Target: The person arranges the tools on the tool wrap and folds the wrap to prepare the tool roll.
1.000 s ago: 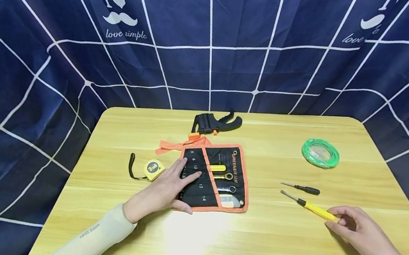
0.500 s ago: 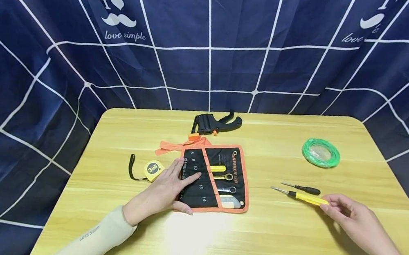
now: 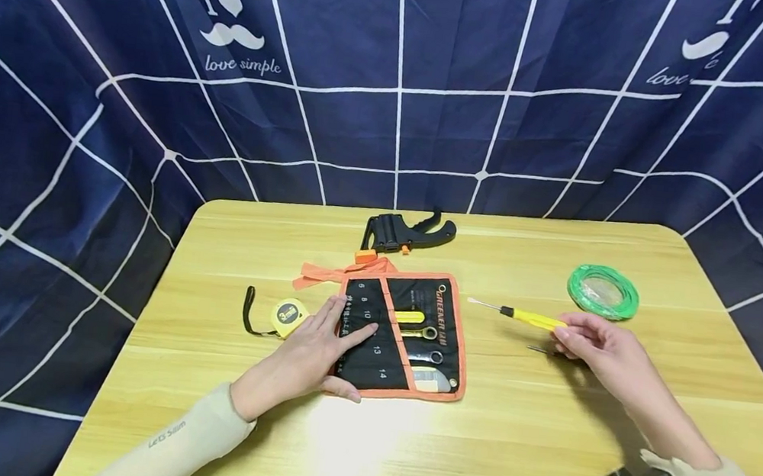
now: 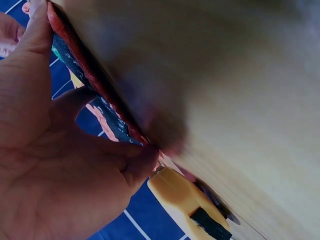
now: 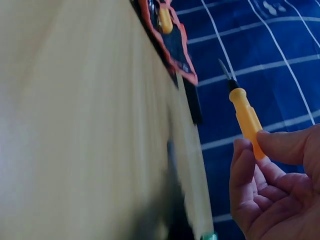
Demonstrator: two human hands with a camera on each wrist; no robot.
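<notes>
Spread left hand (image 3: 304, 353) rests at the left edge of a pouch (image 3: 393, 346), likely steadying it; right hand (image 3: 601, 354) pinches a screwdriver (image 3: 527, 317) by its handle.

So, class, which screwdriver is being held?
The yellow-handled screwdriver, pinched by the right hand; the dark screwdriver lies on the table.

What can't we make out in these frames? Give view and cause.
Black screwdriver handle: head view, behind the right hand; right wrist view, blurred.
Yellow screwdriver butt: head view, covered by the right fingers.
Left part of the pouch: head view, under the left hand.
Wrenches' inner ends: head view, inside the pouch.
Fine print above the pockets: head view, too small.
Left sleeve: head view, cut by the bottom edge.
</notes>
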